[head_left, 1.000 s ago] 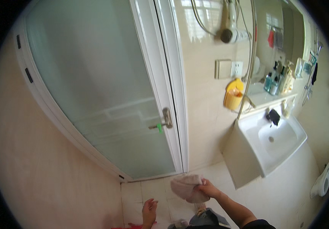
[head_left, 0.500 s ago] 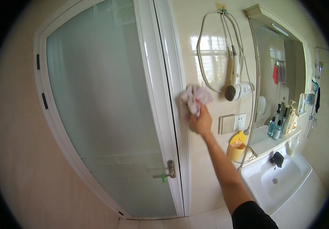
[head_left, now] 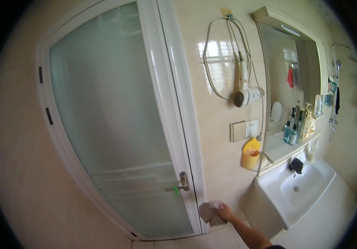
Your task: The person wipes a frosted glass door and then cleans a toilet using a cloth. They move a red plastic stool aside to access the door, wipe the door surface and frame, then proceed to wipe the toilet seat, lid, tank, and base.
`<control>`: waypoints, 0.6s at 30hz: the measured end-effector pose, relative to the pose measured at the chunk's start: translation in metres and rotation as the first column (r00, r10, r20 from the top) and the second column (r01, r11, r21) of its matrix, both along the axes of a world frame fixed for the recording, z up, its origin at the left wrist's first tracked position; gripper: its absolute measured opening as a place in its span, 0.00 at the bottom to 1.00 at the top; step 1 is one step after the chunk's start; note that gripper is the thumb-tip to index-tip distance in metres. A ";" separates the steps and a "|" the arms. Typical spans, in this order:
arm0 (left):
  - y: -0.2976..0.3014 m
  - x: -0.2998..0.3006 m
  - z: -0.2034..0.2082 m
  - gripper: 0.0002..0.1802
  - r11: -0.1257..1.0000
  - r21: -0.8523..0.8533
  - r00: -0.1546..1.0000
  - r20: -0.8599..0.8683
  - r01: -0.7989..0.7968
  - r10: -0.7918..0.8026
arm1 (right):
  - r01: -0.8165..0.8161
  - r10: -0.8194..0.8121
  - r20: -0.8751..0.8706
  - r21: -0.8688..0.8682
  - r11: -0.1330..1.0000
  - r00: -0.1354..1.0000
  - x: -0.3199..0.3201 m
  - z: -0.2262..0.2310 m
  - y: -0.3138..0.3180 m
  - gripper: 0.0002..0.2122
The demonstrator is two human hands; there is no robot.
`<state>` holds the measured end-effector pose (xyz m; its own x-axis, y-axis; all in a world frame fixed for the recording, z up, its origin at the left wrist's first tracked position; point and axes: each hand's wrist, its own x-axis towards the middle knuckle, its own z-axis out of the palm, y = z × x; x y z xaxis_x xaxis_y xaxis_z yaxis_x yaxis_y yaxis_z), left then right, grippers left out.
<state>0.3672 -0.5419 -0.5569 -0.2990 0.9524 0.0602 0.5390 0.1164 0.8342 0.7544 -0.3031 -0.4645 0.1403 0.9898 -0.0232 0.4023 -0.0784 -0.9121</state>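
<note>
My right hand (head_left: 225,212) is closed round a crumpled pale pink-grey cloth (head_left: 210,211). It holds the cloth low down, beside the bottom part of the white door frame (head_left: 185,137) and the tiled wall. Whether the cloth touches the frame I cannot tell. To the left is the door with its frosted glass panel (head_left: 112,112), closed in its frame. A metal lever handle (head_left: 184,181) with a green tie (head_left: 176,190) on it sits above and left of the cloth. My left hand is out of view.
A white hair dryer (head_left: 249,96) hangs by its looped cord on the wall. Below it are a switch plate (head_left: 237,131), a socket (head_left: 251,127) and a yellow holder (head_left: 250,158). A white sink (head_left: 269,189) juts out at right, under a mirror and a shelf with several bottles (head_left: 293,135).
My right hand has moved the cloth down along the door frame, from beside the hair dryer to near the floor. The view has shifted slightly.
</note>
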 end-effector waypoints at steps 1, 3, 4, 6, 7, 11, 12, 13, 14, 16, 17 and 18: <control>-0.003 -0.005 -0.006 0.19 1.000 0.012 0.999 0.031 0.010 -0.010 | -0.016 0.015 -0.121 -0.009 1.000 0.993 -0.003 -0.029 -0.017 0.19; 0.011 -0.001 -0.014 0.22 0.996 0.017 0.990 0.102 0.091 -0.092 | -0.025 0.001 -0.287 -0.080 0.996 0.958 0.001 -0.056 -0.060 0.20; 0.014 0.001 -0.016 0.24 0.992 0.048 0.983 0.139 0.113 -0.118 | -0.054 0.003 -0.349 -0.137 0.989 0.937 -0.007 -0.051 -0.095 0.20; 0.029 0.022 -0.022 0.27 0.972 0.102 0.948 0.221 0.210 -0.228 | -0.096 0.053 -0.537 -0.053 0.994 0.842 -0.012 -0.069 -0.148 0.29; 0.030 0.027 -0.024 0.29 0.964 0.083 0.897 0.352 0.253 -0.266 | -0.084 0.005 -0.577 -0.110 0.990 0.816 -0.027 -0.047 -0.174 0.29; 0.039 0.081 -0.006 0.32 0.818 0.152 0.780 0.248 0.555 -0.575 | 0.010 -0.050 -0.616 -0.069 0.998 0.786 -0.036 -0.068 -0.227 0.19; 0.036 0.088 0.005 0.33 0.784 0.099 0.777 0.111 0.612 -0.620 | 0.002 -0.061 -0.592 -0.100 0.995 0.803 -0.043 -0.057 -0.238 0.19; 0.030 0.095 0.015 0.34 0.783 0.114 0.751 0.226 0.612 -0.620 | -0.017 -0.060 -0.569 -0.130 0.991 0.820 -0.049 -0.030 -0.245 0.19; 0.023 0.103 0.020 0.36 0.778 0.143 0.708 0.338 0.612 -0.620 | -0.028 -0.059 -0.539 -0.152 0.988 0.840 -0.052 -0.014 -0.252 0.19; 0.014 0.111 0.012 0.37 0.767 0.120 0.583 0.579 0.630 -0.570 | -0.064 0.001 -0.490 -0.111 0.992 0.871 -0.056 -0.011 -0.266 0.21; 0.017 0.113 0.008 0.38 0.762 0.127 0.504 0.679 0.635 -0.534 | -0.069 -0.028 -0.522 -0.165 0.984 0.852 -0.060 0.009 -0.282 0.21; 0.017 0.112 0.001 0.38 0.716 0.282 0.444 0.625 0.639 -0.642 | -0.081 -0.050 -0.547 -0.212 0.974 0.835 -0.062 0.028 -0.293 0.21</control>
<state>0.4789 -0.5249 -0.5556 0.4376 0.8904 0.1254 -0.2112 -0.0338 0.9769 0.6920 -0.5963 -0.4366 0.0245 0.9518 -0.3057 -0.1534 -0.2986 -0.9420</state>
